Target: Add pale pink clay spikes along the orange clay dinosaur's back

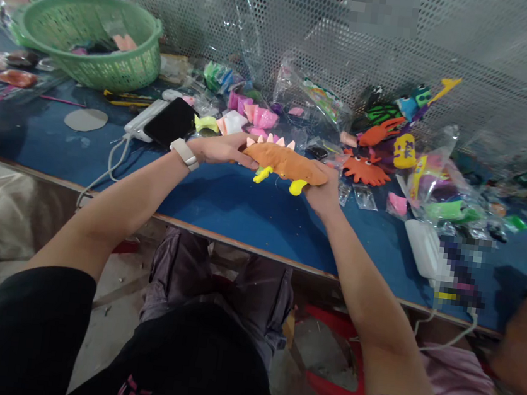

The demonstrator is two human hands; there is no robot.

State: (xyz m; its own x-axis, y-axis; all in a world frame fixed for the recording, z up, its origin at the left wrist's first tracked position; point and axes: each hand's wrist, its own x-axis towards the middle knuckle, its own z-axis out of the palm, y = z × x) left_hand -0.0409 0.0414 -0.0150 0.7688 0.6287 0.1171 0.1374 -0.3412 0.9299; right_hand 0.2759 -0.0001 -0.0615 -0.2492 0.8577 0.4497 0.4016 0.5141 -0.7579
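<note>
Between my two hands, a little above the blue table, is an orange-brown clay dinosaur-like figure (279, 161). Pale pink spikes run along its top edge, and yellow pieces (297, 187) stick out underneath. My left hand (224, 148), with a white band on the wrist, grips the figure's left end. Its right end is held by my right hand (324, 188), the fingers closed around it. Parts of the fingers on both hands are hidden behind the figure. Just right of my right hand lies an orange crab figure (366, 170).
A green basket (111, 69) stands at the back left, near a black phone (171, 122) and a white power bank (145, 119) with a cable. Pink clay pieces (260, 116), plastic bags and a yellow figure (404, 151) line the back. Other people's arms show at both sides.
</note>
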